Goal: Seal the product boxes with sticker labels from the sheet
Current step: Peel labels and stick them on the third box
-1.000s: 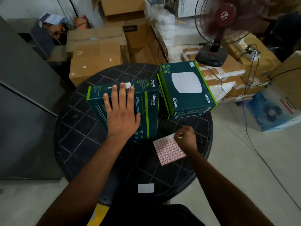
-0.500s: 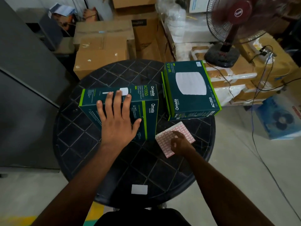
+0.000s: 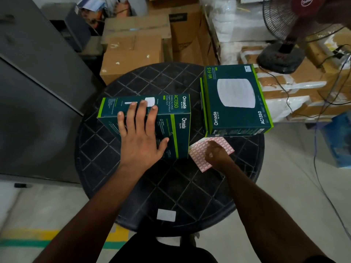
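Two hands at work: left hand (image 3: 141, 138) lies flat, fingers straight, on the near box (image 3: 176, 118); right hand (image 3: 216, 153), fingers curled, picks at the sheet (image 3: 197, 158) just right of that box; grip unclear.

On the round black worktop (image 3: 133, 186) the left hand (image 3: 141, 136) lies flat with straight fingers on the nearer Omada AC1350 box (image 3: 180, 128), which stands just beside the sheet of red-framed sticker labels (image 3: 199, 158). The right hand (image 3: 216, 153) rests on this sheet with curled fingers, but it is not clear if it pinches a label. A second Omada box (image 3: 235, 99) lies at the right on the worktop, a small white label (image 3: 166, 215) sits near the front edge, and cardboard cartons (image 3: 133, 54) and a standing fan (image 3: 284, 54) are behind.
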Demonstrator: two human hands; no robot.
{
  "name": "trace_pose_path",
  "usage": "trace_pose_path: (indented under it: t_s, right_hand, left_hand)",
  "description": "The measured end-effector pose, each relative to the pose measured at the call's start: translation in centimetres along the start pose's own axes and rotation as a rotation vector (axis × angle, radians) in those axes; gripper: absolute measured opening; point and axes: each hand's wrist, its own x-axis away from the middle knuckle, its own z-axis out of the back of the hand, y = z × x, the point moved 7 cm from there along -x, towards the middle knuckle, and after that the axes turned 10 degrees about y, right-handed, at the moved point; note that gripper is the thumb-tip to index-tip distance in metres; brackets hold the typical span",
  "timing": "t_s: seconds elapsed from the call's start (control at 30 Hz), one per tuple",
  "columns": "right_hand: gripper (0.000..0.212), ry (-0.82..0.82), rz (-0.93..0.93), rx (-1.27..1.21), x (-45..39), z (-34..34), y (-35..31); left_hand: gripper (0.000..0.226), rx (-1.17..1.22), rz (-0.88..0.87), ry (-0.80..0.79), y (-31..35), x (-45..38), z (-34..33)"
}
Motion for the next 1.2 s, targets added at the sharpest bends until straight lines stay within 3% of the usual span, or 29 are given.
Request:
trace_pose_path:
  t_s: [0.07, 0.17, 0.33, 0.47, 0.63, 0.93, 1.1, 1.2]
  right_hand:
    - [0.004, 0.174, -0.038, -0.174, 0.3, 0.6, 0.1]
    - [0.016, 0.447, -0.051, -0.436, 2.3, 3.0, -1.6]
    - [0.026, 0.564, 0.079, -0.903, 7.1, 9.8, -10.3]
    - [0.016, 0.497, 0.235, -1.220, 10.7, 13.0, -18.2]
    - [0.016, 0.368, 0.250, -1.317, 12.1, 11.8, -24.4]
    - [0.017, 0.313, 0.007, -1.362, 11.8, 10.1, -25.7]
    - [0.013, 0.241, -0.040, -1.355, 11.9, 9.6, -25.2]
    - [0.013, 0.270, -0.041, -1.330, 12.0, 9.7, -25.1]
  left_hand:
    - [0.095, 0.021, 0.000, -0.010, -0.1, 0.0, 0.2]
    - [0.093, 0.103, 0.007, -0.014, -0.4, -0.2, 0.7]
    - [0.062, 0.433, 0.112, -0.039, -1.9, -1.7, 2.2]
    - [0.037, 0.755, 0.145, -0.090, -3.4, -2.7, 2.6]
    - [0.029, 0.883, 0.075, -0.228, -4.1, -2.4, 2.4]
    - [0.036, 1.008, 0.084, -0.260, -4.8, -2.2, 2.6]
    - [0.003, 0.997, 0.044, -0.332, -5.0, -2.3, 2.8]
    - [0.012, 0.999, 0.034, -0.340, -5.0, -2.4, 2.8]
